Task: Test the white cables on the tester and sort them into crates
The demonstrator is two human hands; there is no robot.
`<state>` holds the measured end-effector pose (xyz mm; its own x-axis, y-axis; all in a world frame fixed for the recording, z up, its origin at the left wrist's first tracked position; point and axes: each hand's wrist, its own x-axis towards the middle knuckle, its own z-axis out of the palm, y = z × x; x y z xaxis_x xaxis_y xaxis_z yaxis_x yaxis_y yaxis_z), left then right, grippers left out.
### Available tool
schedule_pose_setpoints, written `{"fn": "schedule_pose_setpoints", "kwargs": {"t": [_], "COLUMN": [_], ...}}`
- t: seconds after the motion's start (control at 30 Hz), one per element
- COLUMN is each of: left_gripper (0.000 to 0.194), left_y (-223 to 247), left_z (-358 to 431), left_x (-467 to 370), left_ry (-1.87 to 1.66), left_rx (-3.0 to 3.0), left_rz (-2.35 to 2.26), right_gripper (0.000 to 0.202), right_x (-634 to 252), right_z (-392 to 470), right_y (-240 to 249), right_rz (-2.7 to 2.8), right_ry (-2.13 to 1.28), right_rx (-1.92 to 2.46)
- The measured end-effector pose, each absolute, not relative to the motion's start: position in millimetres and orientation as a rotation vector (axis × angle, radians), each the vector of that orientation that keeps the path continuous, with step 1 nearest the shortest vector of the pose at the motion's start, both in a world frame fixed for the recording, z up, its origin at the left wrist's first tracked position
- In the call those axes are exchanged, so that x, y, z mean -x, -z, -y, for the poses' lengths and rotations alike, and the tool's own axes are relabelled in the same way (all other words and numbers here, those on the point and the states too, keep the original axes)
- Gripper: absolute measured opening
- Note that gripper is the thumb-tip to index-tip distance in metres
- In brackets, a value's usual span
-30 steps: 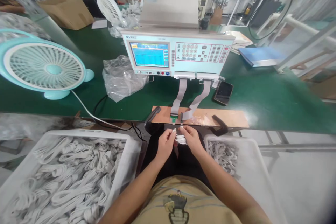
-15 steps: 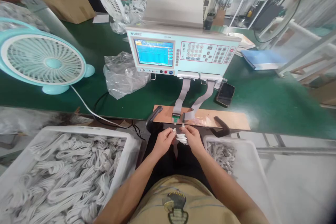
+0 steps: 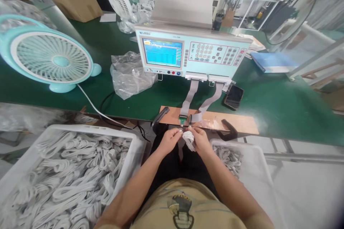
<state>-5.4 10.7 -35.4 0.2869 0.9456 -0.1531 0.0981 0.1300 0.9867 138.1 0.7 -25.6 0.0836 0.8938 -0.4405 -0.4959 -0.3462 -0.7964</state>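
A white cable point(image 3: 189, 140) is coiled in a looped bundle; it hangs between the left hand point(image 3: 170, 141) and right hand point(image 3: 202, 141).

Workshop — bench tester point(image 3: 188, 69), cable-filled bins point(image 3: 92, 129)

Cable coil point(image 3: 189, 141) between hands point(image 3: 171, 141), instrument point(image 3: 206, 52) beyond, probably cables point(image 3: 229, 161) in right bin point(image 3: 256, 171).

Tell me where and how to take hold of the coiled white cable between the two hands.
Probably best pinched across the lower loops of the coiled white cable, coming from below, on the wearer's side. The loops bunch together and hang down there, while the left hand and right hand crowd its upper end from either side.
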Motion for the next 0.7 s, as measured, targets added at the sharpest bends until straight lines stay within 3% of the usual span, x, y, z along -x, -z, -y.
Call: {"fn": "schedule_pose_setpoints", "kwargs": {"t": [0.5, 0.7], "left_gripper": [0.028, 0.028], "left_y": [38, 45], "left_z": [-13, -9], "left_x": [-3, -13], "left_ry": [-1.033, -1.067], "left_rx": [-1.372, -1.108], "left_rz": [-1.121, -1.144], "right_gripper": [0.020, 0.020], "right_x": [-141, -143], "right_z": [0, 0], "right_y": [24, 28], "right_rz": [0.568, 0.599], "right_ry": [-1.592, -1.575], "right_rx": [1.167, 1.160]}}
